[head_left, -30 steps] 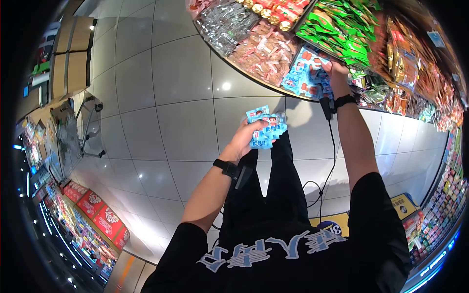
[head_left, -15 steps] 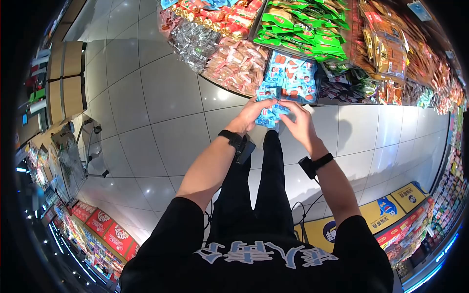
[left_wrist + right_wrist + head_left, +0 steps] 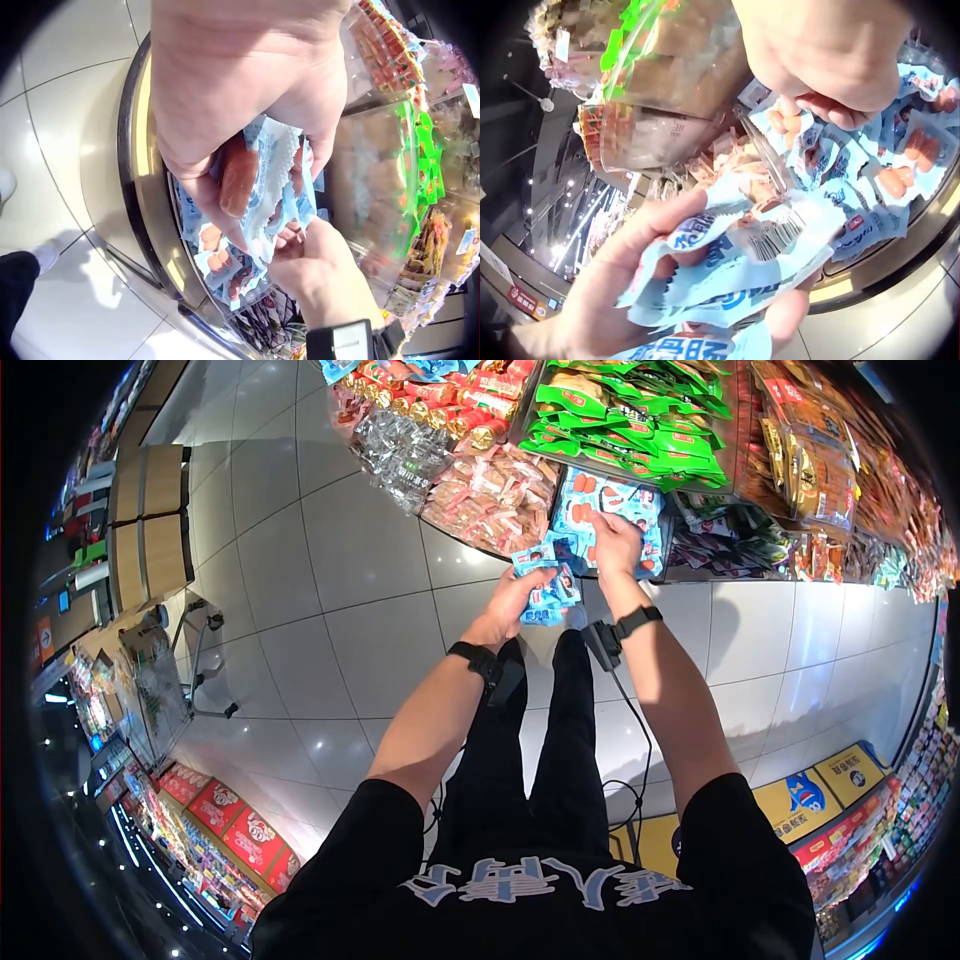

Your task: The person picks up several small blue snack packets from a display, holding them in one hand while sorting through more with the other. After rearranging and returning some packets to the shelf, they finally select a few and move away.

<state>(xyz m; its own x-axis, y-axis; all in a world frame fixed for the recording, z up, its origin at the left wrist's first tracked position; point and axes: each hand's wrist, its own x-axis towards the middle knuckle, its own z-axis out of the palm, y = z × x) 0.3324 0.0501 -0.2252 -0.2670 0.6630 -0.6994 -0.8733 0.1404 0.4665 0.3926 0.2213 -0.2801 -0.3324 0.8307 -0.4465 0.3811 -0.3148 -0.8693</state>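
Observation:
Several small blue sausage packets point(image 3: 742, 255) are stacked in my left hand point(image 3: 512, 600), which grips them between thumb and fingers. Through clear plastic, a reddish-brown sausage point(image 3: 240, 180) shows on the stack in the left wrist view. My right hand point(image 3: 618, 545) is just to the right, over the bin of matching blue packets point(image 3: 645, 510). In the right wrist view its fingers point(image 3: 832, 109) are curled down onto a packet with sausages point(image 3: 784, 124) and pinch at its edge; the thumb is hidden.
Pink-wrapped snacks point(image 3: 490, 495) fill the section left of the blue bin, and green bags point(image 3: 640, 420) lie behind it. Dark packets point(image 3: 725, 540) lie to its right. The curved display rim point(image 3: 139, 187) borders the tiled floor. A cable point(image 3: 640, 725) hangs from the right wrist.
My right hand went from the bin to the stack in my left hand, then back onto the blue packets. My left hand moved up near the display's edge and still holds its stack.

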